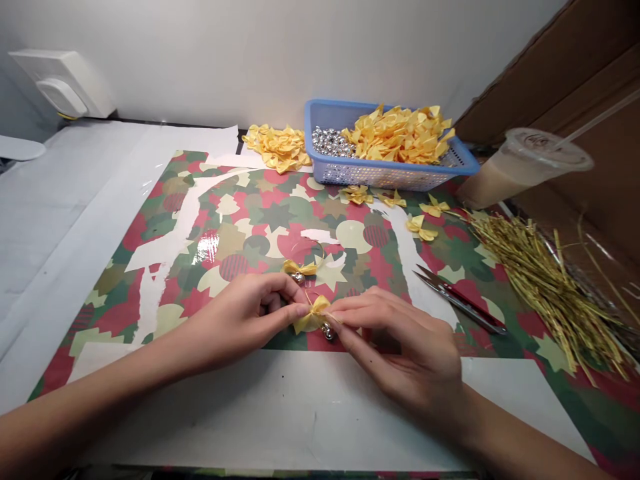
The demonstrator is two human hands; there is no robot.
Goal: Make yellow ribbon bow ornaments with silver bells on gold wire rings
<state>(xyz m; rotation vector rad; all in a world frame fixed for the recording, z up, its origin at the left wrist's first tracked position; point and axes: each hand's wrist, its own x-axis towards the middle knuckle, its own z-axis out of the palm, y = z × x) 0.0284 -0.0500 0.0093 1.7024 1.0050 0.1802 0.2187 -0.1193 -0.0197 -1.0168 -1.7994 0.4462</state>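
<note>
Between my two hands is a small yellow ribbon bow [317,311] with a silver bell [328,331] hanging at its lower right. My left hand [267,303] pinches the bow's left side between thumb and fingers. From the right, my right hand [400,333] is closed at the bow's other side, where a thin gold cord [331,316] shows at the fingertips. Just beyond my left fingers lies a second yellow bow [300,267] with its own silver bell [298,277] and a loop of thin cord [323,250].
A blue basket [390,175] at the back holds yellow bows and silver bells. More bows [280,147] are heaped beside it. Thread snips [460,300], a bundle of gold cords [550,287] and a lidded drink cup [520,167] are on the right. Patterned paper [275,213] covers the table.
</note>
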